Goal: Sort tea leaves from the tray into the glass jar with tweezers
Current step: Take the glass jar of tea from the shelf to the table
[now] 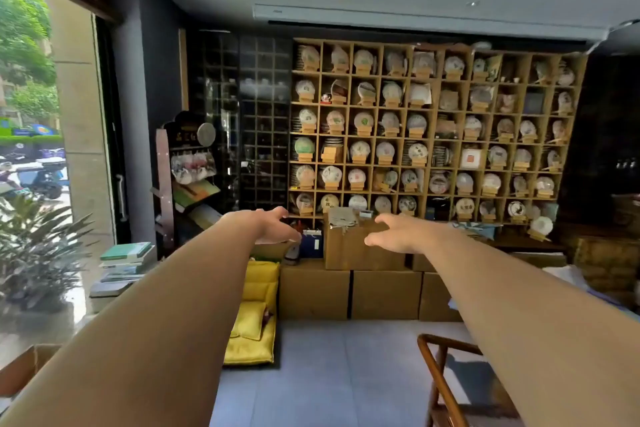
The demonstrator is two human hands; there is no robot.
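Both arms are reaching forward at mid-frame, holding nothing.

We are seeing the left hand and right hand with fingers loosely spread, apart from each other, before cardboard boxes and a wooden shelf wall of tea cakes. We are finding no tray, jar or tweezers in view.

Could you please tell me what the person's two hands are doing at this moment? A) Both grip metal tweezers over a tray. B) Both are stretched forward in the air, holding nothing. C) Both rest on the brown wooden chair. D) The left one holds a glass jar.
B: the left hand and the right hand reach forward with fingers spread and loosely curved, with no grip on anything.
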